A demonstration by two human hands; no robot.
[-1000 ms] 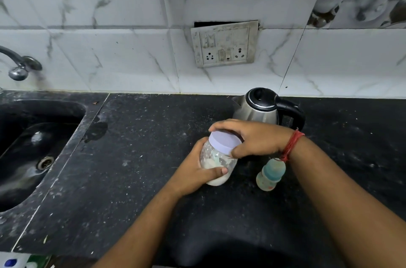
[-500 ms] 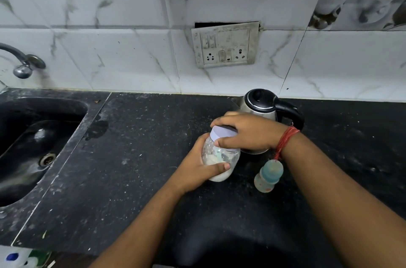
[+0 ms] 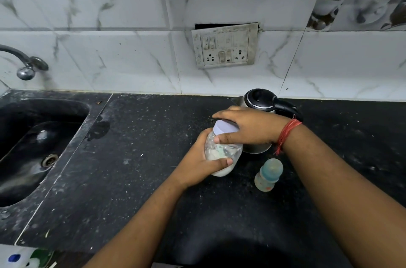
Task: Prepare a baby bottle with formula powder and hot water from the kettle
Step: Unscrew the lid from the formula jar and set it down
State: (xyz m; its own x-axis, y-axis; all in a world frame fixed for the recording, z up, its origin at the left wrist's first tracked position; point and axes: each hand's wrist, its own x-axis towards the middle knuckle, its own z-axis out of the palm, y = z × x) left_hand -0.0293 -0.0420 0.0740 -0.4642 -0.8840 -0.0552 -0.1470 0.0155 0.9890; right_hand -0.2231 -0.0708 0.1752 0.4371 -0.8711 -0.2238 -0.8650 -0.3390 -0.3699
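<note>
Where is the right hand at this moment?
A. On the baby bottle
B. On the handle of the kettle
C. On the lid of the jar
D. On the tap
C: the right hand grips the pale lid of the jar, which the left hand holds; the kettle and baby bottle stand untouched.

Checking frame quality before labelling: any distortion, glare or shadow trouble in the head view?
Head view: wide-angle bend bows the tile lines and tilts the socket plate; the body's shadow darkens the near counter; soft shine on the kettle lid and tap; jar, bottle, left hand and right hand are lit evenly and reasonably sharp.
</note>
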